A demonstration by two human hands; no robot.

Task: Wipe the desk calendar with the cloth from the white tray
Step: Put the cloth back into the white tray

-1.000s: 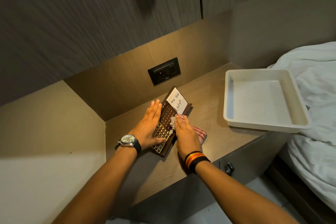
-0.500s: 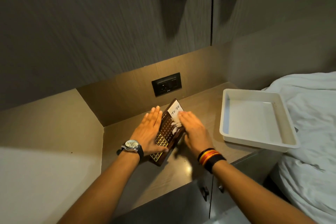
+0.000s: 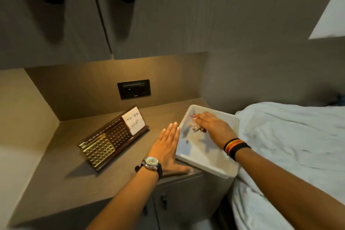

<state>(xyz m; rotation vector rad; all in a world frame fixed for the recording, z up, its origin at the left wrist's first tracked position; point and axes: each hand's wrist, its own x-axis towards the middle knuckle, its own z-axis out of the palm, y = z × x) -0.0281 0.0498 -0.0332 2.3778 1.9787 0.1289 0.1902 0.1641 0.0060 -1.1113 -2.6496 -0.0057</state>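
Desk calendar (image 3: 113, 137), dark wood with gold-lit number tiles and a white "To Do List" card at its far end, leans propped on the desk (image 3: 61, 170), off to the left of both my hands and touched by neither. My left hand (image 3: 169, 147) lies flat on the desk between the calendar and the white tray (image 3: 214, 169), fingers straight and together, palm down, its outer edge just beside the tray's near-left wall; it holds nothing. A wristwatch (image 3: 151, 162) sits on that wrist. My right hand (image 3: 214, 127) reaches into the tray, palm down, fingers extended over the cloth (image 3: 196, 127), a pale bundle with a hint of red that shows in a blur under my fingertips; I cannot tell whether the fingers are closed on it or only resting on it. Striped bands (image 3: 235, 147) circle my right wrist. The tray sits at the right edge of the desk, its corner overhanging beside the bed's white sheet (image 3: 291, 145). A black socket plate (image 3: 133, 89) is set in the wall panel behind the calendar, and cabinet doors with dark handles hang above.
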